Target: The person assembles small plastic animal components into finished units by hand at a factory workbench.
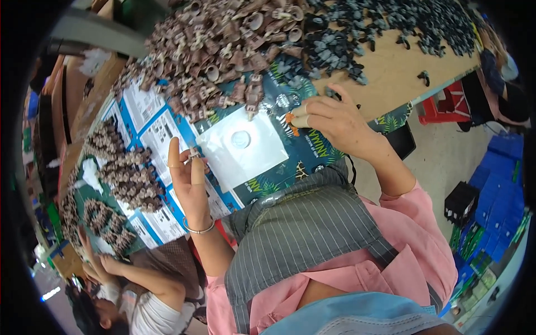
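Left hand and right hand, both bare, at a table, with a white sheet between them.

The left hand has its forefinger raised and thumb apart; a small brown piece shows at the thumb tip, though whether it is gripped cannot be told. The right hand is palm down, thumb and forefinger close together over a dark green printed mat; whether they hold anything cannot be told. A pale disc lies on the sheet. Beyond it is a heap of brown parts, with dark grey parts to its right. At left, rows of brown parts lie on blue-and-white paper. Lower left, another person in white.
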Demonstrator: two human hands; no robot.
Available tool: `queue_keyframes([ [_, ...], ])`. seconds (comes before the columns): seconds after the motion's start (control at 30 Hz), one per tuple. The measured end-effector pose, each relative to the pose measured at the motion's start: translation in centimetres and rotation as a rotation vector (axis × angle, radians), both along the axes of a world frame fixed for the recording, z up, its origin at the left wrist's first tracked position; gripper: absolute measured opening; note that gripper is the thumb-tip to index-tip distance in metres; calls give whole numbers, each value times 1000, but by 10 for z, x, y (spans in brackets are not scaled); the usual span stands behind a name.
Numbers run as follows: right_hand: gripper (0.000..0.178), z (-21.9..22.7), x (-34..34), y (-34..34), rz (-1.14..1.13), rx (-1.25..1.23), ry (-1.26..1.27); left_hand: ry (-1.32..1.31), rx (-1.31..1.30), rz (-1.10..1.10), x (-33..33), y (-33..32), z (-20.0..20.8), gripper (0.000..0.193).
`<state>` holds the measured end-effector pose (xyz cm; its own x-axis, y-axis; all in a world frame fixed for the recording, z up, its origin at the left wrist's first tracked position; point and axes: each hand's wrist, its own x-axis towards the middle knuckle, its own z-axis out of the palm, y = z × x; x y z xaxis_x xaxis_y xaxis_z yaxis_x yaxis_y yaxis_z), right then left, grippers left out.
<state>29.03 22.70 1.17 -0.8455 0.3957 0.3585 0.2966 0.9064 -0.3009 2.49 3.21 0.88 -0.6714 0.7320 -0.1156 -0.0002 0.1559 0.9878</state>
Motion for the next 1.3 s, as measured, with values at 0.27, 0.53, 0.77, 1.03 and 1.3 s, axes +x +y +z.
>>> queue_keyframes([
  [0.27,23,7,15,-7,-296,49,62,-105,203,124,2,-23,-2,54],
  [0.53,38,4,-13,-28,-252,-5,-43,-318,326,72,3,-26,-10,54],
  [0.77,27,7,-12,-22,-373,-4,54,-531,396,141,4,-35,-12,50],
  [1.03,29,-3,-36,-23,-349,-26,22,-569,453,52,0,-34,-19,50],
  [1.3,22,11,-37,-25,-367,-648,52,-698,518,28,4,-35,-17,50],
])
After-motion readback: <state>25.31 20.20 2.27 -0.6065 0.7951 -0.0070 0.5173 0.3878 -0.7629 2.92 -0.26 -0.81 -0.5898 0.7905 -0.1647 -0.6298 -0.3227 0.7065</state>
